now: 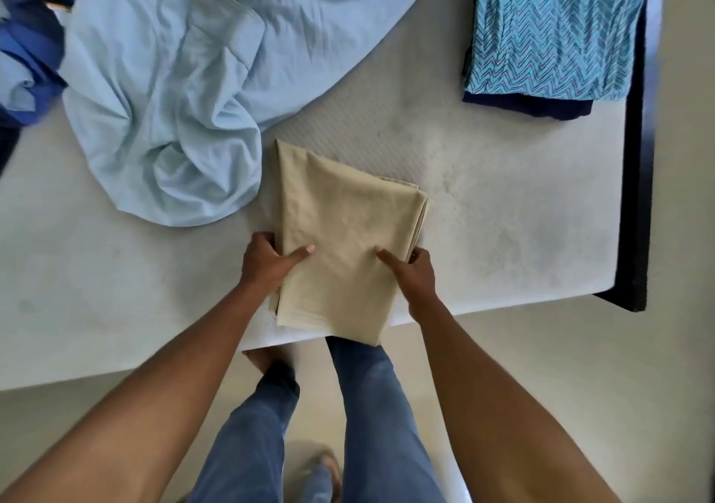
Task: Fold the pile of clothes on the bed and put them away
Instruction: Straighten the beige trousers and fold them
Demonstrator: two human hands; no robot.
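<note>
Two hands grasp the folded beige cloth (344, 239) by its near half. The left hand (267, 260) has its thumb flat on top and its fingers tucked under the left edge, and the right hand (419, 278) holds the right edge the same way. The cloth is a tidy rectangle, faintly creased, with stacked layers showing along its right side. It lies on the white mattress (503, 212), its near end hanging just past the edge above the person's jeans (371, 406). A crumpled light blue sheet (174, 96) lies just beside its far left corner. Well apart, far right, a folded zigzag cloth (549, 26) rests on a navy one (530, 107).
</note>
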